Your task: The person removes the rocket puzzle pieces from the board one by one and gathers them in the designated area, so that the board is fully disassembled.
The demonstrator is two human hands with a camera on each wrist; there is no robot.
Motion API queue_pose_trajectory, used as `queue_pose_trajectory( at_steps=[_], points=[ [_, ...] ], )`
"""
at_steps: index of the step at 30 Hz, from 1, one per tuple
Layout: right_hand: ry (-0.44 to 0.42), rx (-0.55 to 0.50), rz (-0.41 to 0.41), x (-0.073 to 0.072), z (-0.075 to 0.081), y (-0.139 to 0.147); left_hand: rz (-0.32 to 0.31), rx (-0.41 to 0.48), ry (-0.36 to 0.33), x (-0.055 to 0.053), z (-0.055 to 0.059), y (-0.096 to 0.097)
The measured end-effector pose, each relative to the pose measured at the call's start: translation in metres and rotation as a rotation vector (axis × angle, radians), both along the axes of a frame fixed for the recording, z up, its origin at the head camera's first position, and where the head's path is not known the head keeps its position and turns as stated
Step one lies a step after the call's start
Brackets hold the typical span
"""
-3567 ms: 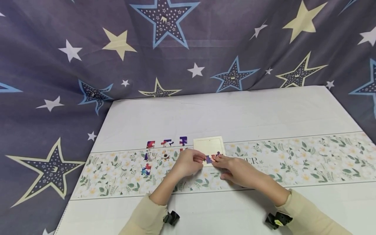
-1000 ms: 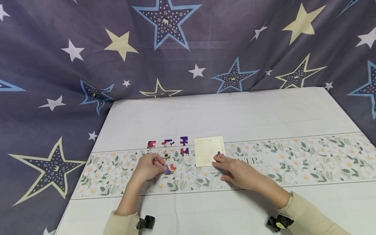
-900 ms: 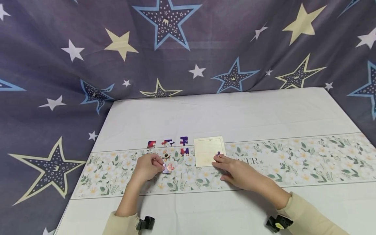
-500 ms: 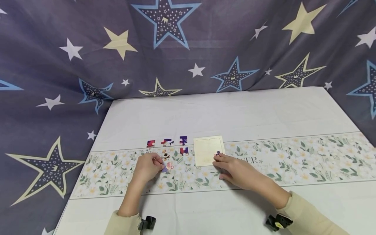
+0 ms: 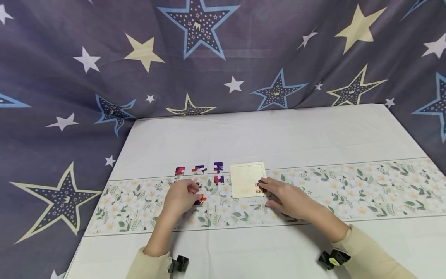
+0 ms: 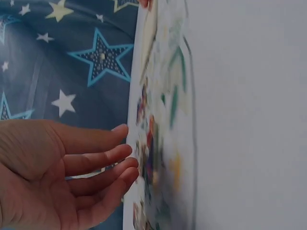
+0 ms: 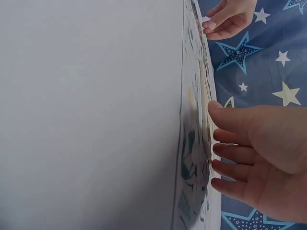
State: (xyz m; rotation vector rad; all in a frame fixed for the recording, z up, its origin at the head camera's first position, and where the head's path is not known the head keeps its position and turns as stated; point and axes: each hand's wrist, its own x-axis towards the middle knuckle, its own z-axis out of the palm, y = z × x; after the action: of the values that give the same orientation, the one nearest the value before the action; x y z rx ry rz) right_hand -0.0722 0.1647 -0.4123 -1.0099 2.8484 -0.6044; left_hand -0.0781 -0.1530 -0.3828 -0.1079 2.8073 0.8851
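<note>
Right hand [image 5: 289,197], fingers nearly straight, now presses 1 puzzle piece [image 5: 259,188] flat into the near right corner of the wooden tray [image 5: 246,174], where 0.5 s ago it only held it at the edge. Left hand [image 5: 181,195] has shifted slightly; its relaxed fingertips rest on another piece [image 5: 200,200] on the floral runner [image 5: 348,190], left of the tray, so 1 piece looks seated and the next is ready.

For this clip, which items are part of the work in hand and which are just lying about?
In use:
left hand on a loose puzzle piece
right hand at a piece in the wooden tray
spare pieces in a row

Lying about:
floral tablecloth
star curtain
</note>
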Motion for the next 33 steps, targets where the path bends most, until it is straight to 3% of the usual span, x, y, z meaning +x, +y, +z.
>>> queue_pose_trajectory(
  at_steps=[4,8,15,24,33],
  points=[
    [0.004,0.008,-0.015,-0.006,0.0,0.001,-0.088,0.084,0.015,-0.003,0.0,0.014],
    [0.028,0.022,-0.028,-0.011,-0.001,0.002,-0.19,0.195,-0.026,-0.007,-0.002,0.033],
    [0.015,0.024,-0.029,-0.018,-0.001,0.002,-0.366,0.228,-0.097,-0.011,-0.005,0.069],
    [0.034,0.033,-0.038,-0.021,-0.003,0.0,-0.398,0.227,-0.104,-0.019,-0.013,0.098],
    [0.047,0.014,-0.052,-0.021,-0.003,-0.002,-0.449,0.18,-0.04,-0.022,-0.017,0.113]
  ],
)
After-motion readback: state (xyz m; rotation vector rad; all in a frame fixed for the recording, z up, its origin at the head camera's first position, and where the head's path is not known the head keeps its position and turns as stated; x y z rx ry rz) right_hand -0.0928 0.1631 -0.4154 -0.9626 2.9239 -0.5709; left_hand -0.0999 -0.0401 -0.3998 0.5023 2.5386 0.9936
